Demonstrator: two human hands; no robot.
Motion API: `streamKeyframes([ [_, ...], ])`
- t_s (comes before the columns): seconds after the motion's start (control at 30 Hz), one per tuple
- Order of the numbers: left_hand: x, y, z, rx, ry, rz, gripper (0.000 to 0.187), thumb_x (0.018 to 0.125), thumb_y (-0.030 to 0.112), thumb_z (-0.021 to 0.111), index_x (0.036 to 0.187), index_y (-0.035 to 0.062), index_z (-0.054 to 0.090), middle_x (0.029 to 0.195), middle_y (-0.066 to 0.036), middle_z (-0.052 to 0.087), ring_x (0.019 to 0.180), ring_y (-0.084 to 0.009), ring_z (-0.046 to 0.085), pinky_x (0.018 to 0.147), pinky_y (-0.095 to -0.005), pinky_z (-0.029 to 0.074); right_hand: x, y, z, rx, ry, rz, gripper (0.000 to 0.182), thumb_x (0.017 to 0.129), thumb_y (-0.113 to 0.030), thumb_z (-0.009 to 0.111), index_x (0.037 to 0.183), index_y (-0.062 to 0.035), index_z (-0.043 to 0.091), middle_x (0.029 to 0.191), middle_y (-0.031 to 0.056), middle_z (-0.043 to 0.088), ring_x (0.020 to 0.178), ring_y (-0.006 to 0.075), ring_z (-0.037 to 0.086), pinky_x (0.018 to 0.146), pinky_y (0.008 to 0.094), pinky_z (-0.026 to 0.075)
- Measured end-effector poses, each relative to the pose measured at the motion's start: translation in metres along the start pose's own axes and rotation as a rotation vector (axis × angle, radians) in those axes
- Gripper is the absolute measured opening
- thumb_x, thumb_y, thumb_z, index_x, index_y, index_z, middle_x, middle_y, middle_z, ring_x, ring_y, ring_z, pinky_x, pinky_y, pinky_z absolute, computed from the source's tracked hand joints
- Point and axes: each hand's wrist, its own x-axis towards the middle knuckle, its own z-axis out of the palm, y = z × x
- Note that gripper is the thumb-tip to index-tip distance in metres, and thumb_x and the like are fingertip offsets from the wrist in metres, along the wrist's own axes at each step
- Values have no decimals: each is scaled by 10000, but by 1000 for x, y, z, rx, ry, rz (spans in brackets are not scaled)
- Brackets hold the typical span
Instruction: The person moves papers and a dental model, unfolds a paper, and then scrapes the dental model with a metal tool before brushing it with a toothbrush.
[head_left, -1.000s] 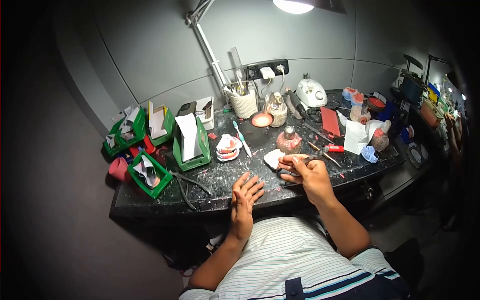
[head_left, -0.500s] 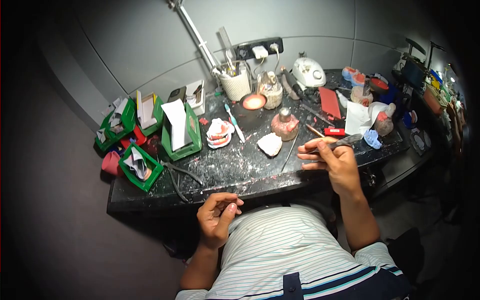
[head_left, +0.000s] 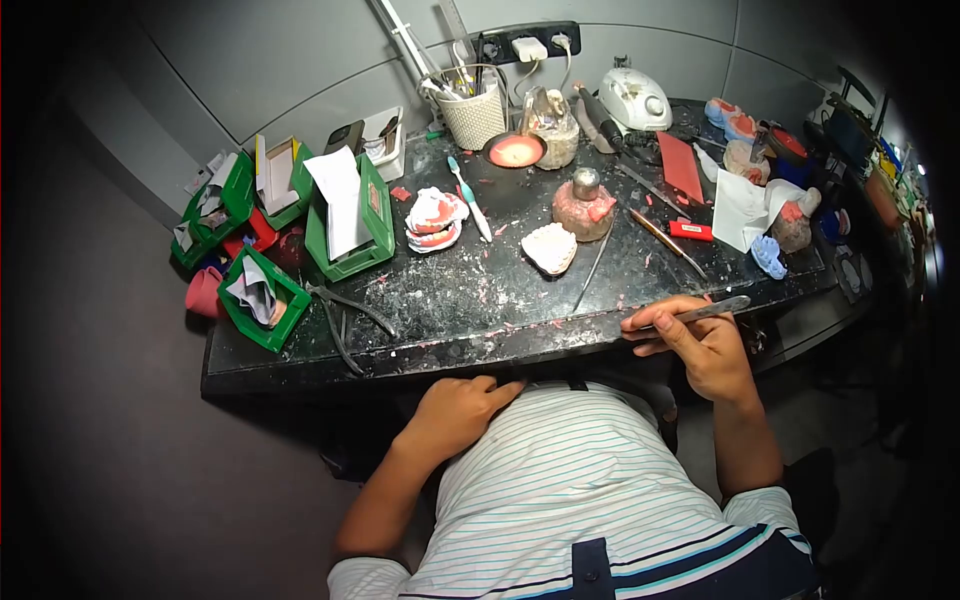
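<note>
My right hand (head_left: 712,352) is closed around a slim flat metal tool (head_left: 722,309), like a scalpel handle, above the bench's front right edge. Its working tip is hidden by my fingers. My left hand (head_left: 468,410) rests palm down against the striped shirt, just off the bench edge. Its index finger is stretched out and the other fingers are partly hidden; I see nothing held. Beyond my hands lie a white plaster dental cast (head_left: 550,249), a thin metal rod (head_left: 590,275) and a brush-like tool (head_left: 668,245). A set of model teeth with pink gums (head_left: 435,220) stands farther left.
Green bins (head_left: 350,215) with papers and a pair of pliers (head_left: 345,325) are at the left. A spirit burner (head_left: 583,208), a dish of pink wax (head_left: 517,151), a red lighter (head_left: 690,231), a pink wax sheet (head_left: 682,168) and a blue cast (head_left: 767,257) occupy the rest.
My left hand has turned palm down and moved right against the shirt. My right hand, still with the metal tool, has shifted slightly right and down. The view has tilted lower.
</note>
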Motion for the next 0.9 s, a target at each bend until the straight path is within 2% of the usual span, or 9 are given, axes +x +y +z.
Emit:
streamKeyframes([
  [0.13, 13, 2, 10, 282, -109, 123, 378, 947, 197, 570, 1303, 199, 698, 714, -42, 656, 588, -216, 690, 521, -343, 550, -2, -2, 4, -19, -18, 24, 258, 1081, -173, 554, 1122, 38, 696, 1104, 153, 737, 1026, 228, 734, 827, 324, 632],
  [0.23, 15, -2, 27, 375, -75, 150, 407, 927, 187, 576, 1318, 173, 689, 685, -35, 649, 535, -215, 675, 455, -350, 532, -1, -2, 5, -20, -51, 62, 264, 1080, -186, 562, 1129, 33, 701, 1100, 129, 739, 1040, 213, 725, 840, 320, 616],
  [0.47, 18, -8, 42, 399, -45, 223, 431, 932, 176, 558, 1344, 126, 675, 652, -27, 635, 518, -206, 670, 442, -340, 531, -1, 2, 10, 37, -97, 100, 269, 1084, -183, 551, 1117, 34, 707, 1086, 121, 742, 1017, 200, 730, 838, 308, 615],
  [0.67, 16, -22, 55, 308, -29, 267, 474, 909, 159, 565, 1368, 79, 652, 677, -37, 653, 543, -187, 676, 460, -327, 541, -3, 1, 5, 43, -103, 80, 280, 1084, -197, 555, 1112, 35, 709, 1076, 128, 745, 1004, 200, 737, 822, 304, 621],
  [0.73, 14, -34, 64, 295, 16, 355, 473, 902, 149, 574, 1359, 54, 655, 733, -41, 671, 572, -174, 678, 477, -311, 546, -3, 2, 3, 73, -114, 64, 283, 1082, -201, 562, 1116, 38, 710, 1079, 136, 744, 1001, 203, 736, 816, 301, 625],
  [0.77, 14, -37, 66, 299, 90, 407, 468, 903, 141, 572, 1353, 45, 656, 767, -39, 680, 584, -166, 675, 483, -303, 547, -3, 0, 3, 56, -121, 58, 367, 1099, -251, 522, 1139, 73, 689, 1113, 182, 732, 1034, 247, 737, 830, 337, 640],
  [0.8, 13, -40, 68, 300, 161, 459, 463, 904, 133, 570, 1348, 35, 656, 800, -36, 688, 595, -159, 672, 490, -295, 548, -2, -2, 2, 59, -116, 50, 367, 1099, -251, 522, 1139, 73, 689, 1113, 182, 732, 1034, 247, 737, 830, 337, 640],
  [0.87, 11, -41, 69, 322, 202, 490, 440, 897, 135, 573, 1313, 39, 680, 839, -36, 690, 590, -151, 659, 494, -284, 541, -1, -5, 0, 361, -84, 109, 486, 1123, -318, 440, 1187, 119, 645, 1158, 242, 710, 1080, 314, 728, 843, 391, 651],
  [0.9, 10, -40, 67, 299, 227, 468, 424, 882, 126, 612, 1287, 36, 697, 814, -39, 685, 589, -153, 655, 497, -287, 537, -1, -4, -3, 398, -88, 90, 603, 1137, -381, 335, 1223, 155, 600, 1186, 299, 686, 1112, 373, 712, 846, 435, 656],
])
